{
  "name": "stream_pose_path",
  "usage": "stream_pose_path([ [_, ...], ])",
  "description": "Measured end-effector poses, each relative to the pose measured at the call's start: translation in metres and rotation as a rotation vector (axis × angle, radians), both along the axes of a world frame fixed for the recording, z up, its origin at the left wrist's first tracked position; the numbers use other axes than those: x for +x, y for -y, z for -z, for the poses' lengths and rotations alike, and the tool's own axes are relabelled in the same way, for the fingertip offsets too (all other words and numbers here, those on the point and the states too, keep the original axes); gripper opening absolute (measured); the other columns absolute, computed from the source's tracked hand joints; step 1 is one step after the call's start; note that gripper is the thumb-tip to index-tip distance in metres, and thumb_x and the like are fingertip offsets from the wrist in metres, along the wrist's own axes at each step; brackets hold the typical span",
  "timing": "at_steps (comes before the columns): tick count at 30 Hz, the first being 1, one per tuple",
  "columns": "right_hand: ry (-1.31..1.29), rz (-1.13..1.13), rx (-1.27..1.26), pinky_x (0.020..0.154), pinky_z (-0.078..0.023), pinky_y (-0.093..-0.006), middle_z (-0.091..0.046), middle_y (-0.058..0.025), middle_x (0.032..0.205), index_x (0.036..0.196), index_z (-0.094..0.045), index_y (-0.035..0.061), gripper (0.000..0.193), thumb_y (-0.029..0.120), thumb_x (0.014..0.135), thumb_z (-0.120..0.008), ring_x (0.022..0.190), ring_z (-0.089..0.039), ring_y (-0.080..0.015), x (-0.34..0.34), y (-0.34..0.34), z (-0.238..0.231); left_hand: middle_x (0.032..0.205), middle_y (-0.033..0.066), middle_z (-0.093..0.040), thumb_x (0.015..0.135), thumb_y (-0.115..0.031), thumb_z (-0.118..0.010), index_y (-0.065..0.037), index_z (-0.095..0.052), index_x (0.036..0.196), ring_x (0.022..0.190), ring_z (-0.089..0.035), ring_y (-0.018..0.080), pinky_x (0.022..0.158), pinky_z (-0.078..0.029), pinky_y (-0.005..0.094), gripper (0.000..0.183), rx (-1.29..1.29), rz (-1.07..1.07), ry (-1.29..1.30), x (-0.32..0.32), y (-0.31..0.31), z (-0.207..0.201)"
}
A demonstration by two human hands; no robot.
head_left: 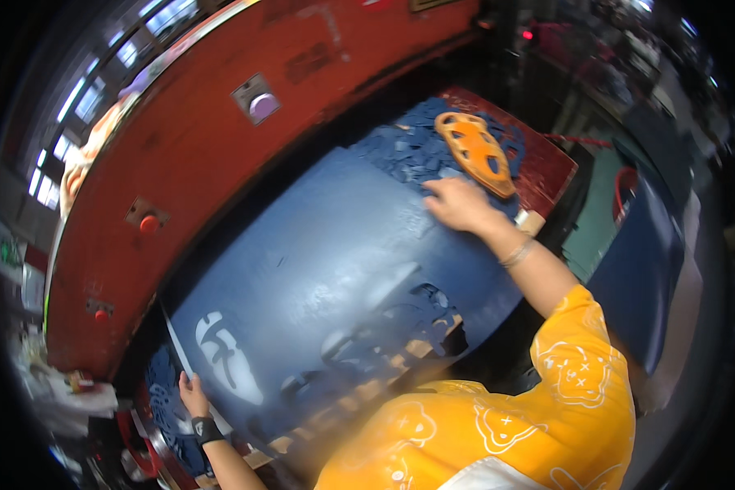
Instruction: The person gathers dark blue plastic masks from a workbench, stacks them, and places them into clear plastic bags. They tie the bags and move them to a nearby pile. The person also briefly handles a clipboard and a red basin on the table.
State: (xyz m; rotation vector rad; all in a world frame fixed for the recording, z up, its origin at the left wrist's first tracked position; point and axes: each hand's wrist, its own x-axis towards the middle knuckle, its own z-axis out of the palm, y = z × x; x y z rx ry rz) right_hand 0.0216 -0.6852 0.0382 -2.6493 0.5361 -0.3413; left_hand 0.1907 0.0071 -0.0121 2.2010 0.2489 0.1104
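1. Between both hands: glossy blue sheet point(261, 245), near edge blurred.
2. Left hand point(193, 398): fingers partly bent at its edge, grip unclear.
3. Right hand point(463, 204): loosely curled beside orange oval slotted plate point(480, 146), hold unclear.

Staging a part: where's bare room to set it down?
Bare: middle of the blue sheet, between white cut-out and right hand; also the red board right of the orange sole-shaped piece. Crowded: blue scraps left of that piece, and the sheet's pierced near edge.
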Motion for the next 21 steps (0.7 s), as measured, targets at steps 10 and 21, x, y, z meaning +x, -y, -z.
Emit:
stream_pose_path([
  [10,0.213,0.195,0.28,0.074,-0.05,-0.0325,-0.067,-0.0127,0.081,0.092,-0.067,0.0,0.029,0.027,0.09,-0.057,0.075,-0.064,-0.0199,-0.192,-0.077,-0.098,0.143,0.0188,-0.041,0.086,-0.008,-0.051,0.006,-0.033,0.142,0.131,-0.039,0.0257,0.11,-0.026,0.0352,0.06,-0.302,0.551,0.126,-0.03,0.054,-0.055],
  [21,0.66,1.055,-0.247,0.078,-0.041,-0.0194,-0.063,0.0005,0.089,0.099,-0.067,-0.0007,0.024,0.02,0.093,-0.057,0.083,-0.055,-0.0057,-0.605,-0.31,-0.233,0.132,0.0167,-0.052,0.089,-0.01,-0.047,0.006,-0.046,0.134,0.116,-0.053,0.021,0.1,-0.04,0.031,0.047,-0.932,1.517,-0.033,-0.147,0.36,-0.136],
])
